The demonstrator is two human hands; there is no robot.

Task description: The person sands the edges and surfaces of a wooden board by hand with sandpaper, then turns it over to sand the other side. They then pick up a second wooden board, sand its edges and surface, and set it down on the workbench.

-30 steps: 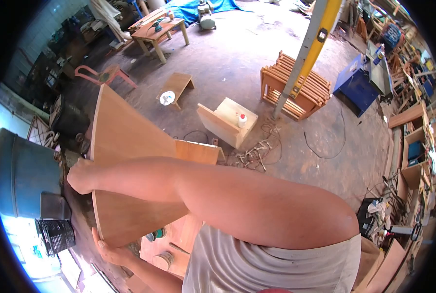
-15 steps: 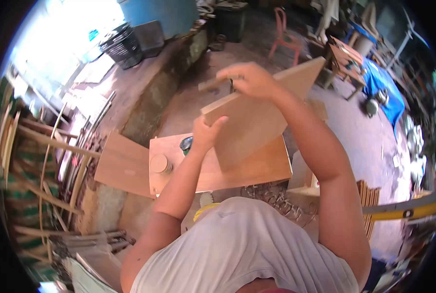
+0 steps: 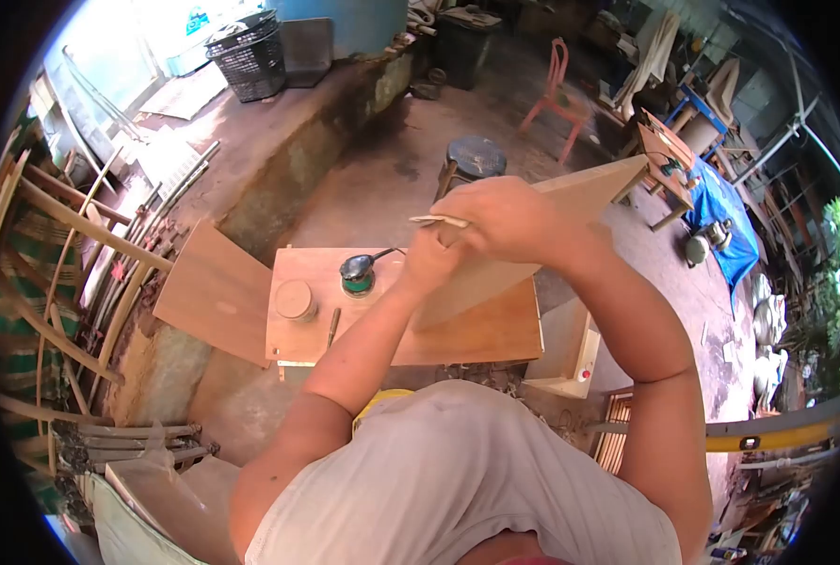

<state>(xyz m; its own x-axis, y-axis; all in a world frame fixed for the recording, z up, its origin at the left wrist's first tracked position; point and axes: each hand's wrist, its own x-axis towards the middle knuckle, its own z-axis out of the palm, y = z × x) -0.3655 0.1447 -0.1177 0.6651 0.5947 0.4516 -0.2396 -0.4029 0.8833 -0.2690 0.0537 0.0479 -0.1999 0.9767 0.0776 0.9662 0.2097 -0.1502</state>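
In the head view, the right hand (image 3: 517, 218) is closed on a thin, flat, pale piece (image 3: 427, 219) at one end of a broad brown wooden board (image 3: 585, 193), the left hand (image 3: 428, 263) gripping that end, the long axis slanting away rightward.

surface (image 3: 491, 325) below the left hand (image 3: 431, 259) and the right hand (image 3: 509, 218), on it corded tool (image 3: 356, 273) at left of the left hand, block (image 3: 296, 299) farther left, stool (image 3: 476, 157) beyond the right hand, chair (image 3: 559, 99) still farther beyond it
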